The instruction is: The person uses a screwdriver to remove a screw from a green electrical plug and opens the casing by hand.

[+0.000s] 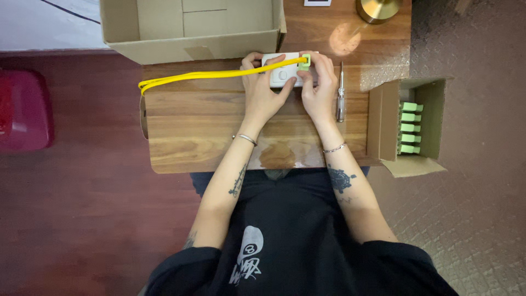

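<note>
Yellow cable [219, 74] runs in a doubled strand from the left edge of the wooden bench [197, 131] across to a small green connector [304, 60], which sits at the right end of a white plastic device [282, 75]. Both hands meet on that device at the far side of the bench, just in front of a large open cardboard box [192, 33]. The left hand [262, 87] is closed around the device's left half, thumb laid on its face and fingers curled over the far edge. The right hand [320, 82] is clamped on the right end, fingertips pinching the green connector. A screwdriver [341, 93] lies on the bench just beside the right hand. Off the right edge stands a smaller open carton [383, 120] holding a row of green connectors [410, 127]. A brass lamp base [378, 8] stands at the far right corner.
</note>
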